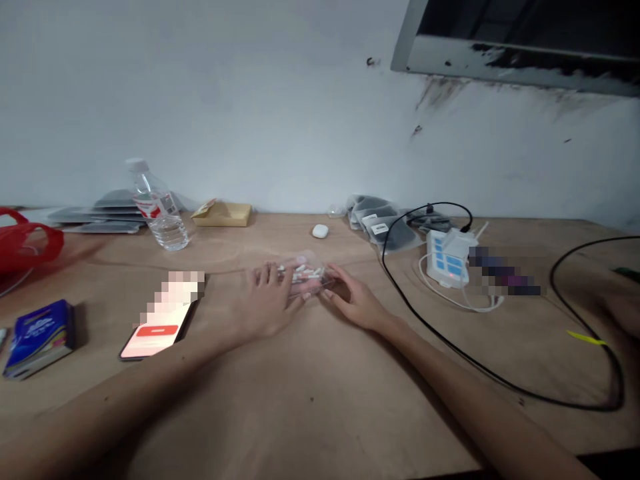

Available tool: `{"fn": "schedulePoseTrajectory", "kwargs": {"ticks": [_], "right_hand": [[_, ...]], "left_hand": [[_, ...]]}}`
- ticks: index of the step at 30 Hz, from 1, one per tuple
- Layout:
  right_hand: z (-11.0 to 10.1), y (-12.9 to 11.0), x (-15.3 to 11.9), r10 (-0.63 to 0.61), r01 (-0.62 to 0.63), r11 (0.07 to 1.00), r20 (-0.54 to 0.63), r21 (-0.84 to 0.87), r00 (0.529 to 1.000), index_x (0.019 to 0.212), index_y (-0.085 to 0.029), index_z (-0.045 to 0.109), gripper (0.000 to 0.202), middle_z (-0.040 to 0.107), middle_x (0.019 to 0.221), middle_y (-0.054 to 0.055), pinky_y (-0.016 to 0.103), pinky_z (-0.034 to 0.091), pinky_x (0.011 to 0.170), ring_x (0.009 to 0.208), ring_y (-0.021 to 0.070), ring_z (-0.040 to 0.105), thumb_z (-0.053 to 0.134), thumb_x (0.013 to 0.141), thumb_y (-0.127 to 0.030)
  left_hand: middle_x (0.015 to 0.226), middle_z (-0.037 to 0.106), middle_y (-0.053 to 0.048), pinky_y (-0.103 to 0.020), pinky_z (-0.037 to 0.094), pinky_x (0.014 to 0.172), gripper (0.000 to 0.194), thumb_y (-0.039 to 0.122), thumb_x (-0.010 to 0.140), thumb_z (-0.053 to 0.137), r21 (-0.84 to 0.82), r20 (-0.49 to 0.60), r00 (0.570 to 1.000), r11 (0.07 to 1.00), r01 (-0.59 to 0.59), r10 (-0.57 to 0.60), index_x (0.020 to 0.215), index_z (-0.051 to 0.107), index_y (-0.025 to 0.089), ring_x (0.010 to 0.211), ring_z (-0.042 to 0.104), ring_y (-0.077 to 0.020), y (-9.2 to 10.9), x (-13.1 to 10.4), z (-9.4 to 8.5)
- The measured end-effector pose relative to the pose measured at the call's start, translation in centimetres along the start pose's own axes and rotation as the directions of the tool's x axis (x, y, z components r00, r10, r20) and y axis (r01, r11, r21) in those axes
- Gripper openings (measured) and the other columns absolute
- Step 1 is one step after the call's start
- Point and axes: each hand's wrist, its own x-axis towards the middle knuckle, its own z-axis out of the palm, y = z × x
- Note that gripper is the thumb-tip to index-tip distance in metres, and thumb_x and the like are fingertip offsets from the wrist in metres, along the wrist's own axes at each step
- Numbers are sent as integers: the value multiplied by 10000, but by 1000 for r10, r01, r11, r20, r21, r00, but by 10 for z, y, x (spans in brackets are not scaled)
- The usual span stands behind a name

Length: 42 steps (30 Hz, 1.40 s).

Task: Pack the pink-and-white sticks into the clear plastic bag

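A clear, pinkish plastic bag (pixel 314 272) with several small white pieces inside lies on the wooden table. My left hand (pixel 270 300) rests flat over the bag's left part, its fingers spread. At the bag's right edge is my right hand (pixel 356 299), fingers curved and thumb apart from them, the tips touching or close beside the plastic. The white pieces are too small and blurred to name. Just beyond the bag sits a small white rounded case (pixel 320 231).
Left: a lit phone (pixel 157 323), blue tissue pack (pixel 40 337), red bag (pixel 27 243) and water bottle (pixel 163 217). Behind: an open cardboard box (pixel 225 215) and grey packets (pixel 383 223). Right: a power strip (pixel 447 260), a looping black cable (pixel 450 353) and part of another person's hand (pixel 625 310).
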Motion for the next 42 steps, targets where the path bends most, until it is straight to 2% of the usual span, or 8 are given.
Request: {"fn": "schedulePoseTrajectory", "kwargs": {"ticks": [3,7,11,17,21,31,37,42], "right_hand": [[-3,-8,-1,-47,48,999,19,-14,999,1451,-227,439,554,666,1318,137,493,509,1012,1183,287,652,586,927,-327],[-3,-7,0,-44,45,999,24,-28,999,1438,-236,442,520,663,1320,130,492,503,1021,1197,284,642,570,942,-322],[0,3,1,-45,46,991,16,-123,999,1461,-206,418,623,544,1447,180,542,441,1088,1321,333,536,621,922,-443],[0,10,-1,17,-10,986,37,-165,999,1568,-239,280,680,340,1608,173,593,297,1183,1482,333,329,483,989,-533],[-3,0,-2,-29,67,969,162,-239,986,1599,-241,224,708,259,1651,149,556,276,1205,1521,314,242,471,999,-525],[0,4,-1,-28,41,946,47,-321,999,1271,-222,684,422,548,1456,150,624,381,1123,1360,362,481,428,1024,-449],[0,6,0,-60,65,973,30,-220,998,1346,-230,616,442,585,1415,130,589,388,1130,1341,304,506,320,1057,-385],[1,11,3,-90,93,977,25,-194,996,1377,-205,569,412,595,1381,160,570,417,1102,1299,310,532,459,1007,-346]], "left_hand": [[1566,335,-265,-623,232,1129,691,571,1021,324,36,-24,997,997,-68,69,1542,322,116,1461,285,-437,-12,7,10],[1488,462,-167,-568,291,1122,575,524,1034,336,-13,-92,967,971,-239,237,1547,325,265,1411,386,-350,-32,21,6],[1399,523,-159,-591,272,1135,619,624,974,436,-40,-143,967,975,-217,209,1485,426,274,1398,385,-373,-30,23,3],[1595,289,-223,-578,200,1183,794,731,932,389,-23,-136,977,985,-169,164,1487,393,163,1503,172,-442,-27,23,16],[1560,349,-225,-585,230,1160,790,732,942,348,-2,-98,981,986,-167,166,1505,371,178,1469,276,-429,-29,23,15],[1546,381,-142,-612,186,1155,728,720,920,427,-65,-80,983,984,-169,163,1516,387,304,1461,250,-439,-34,19,6],[1524,408,-177,-593,217,1135,744,717,917,412,-59,-53,985,984,-168,165,1503,397,258,1430,311,-421,-34,22,7],[1449,463,-207,-535,276,1112,842,725,902,442,-8,-63,978,980,-200,200,1531,340,175,1367,384,-395,-36,23,5]]}}
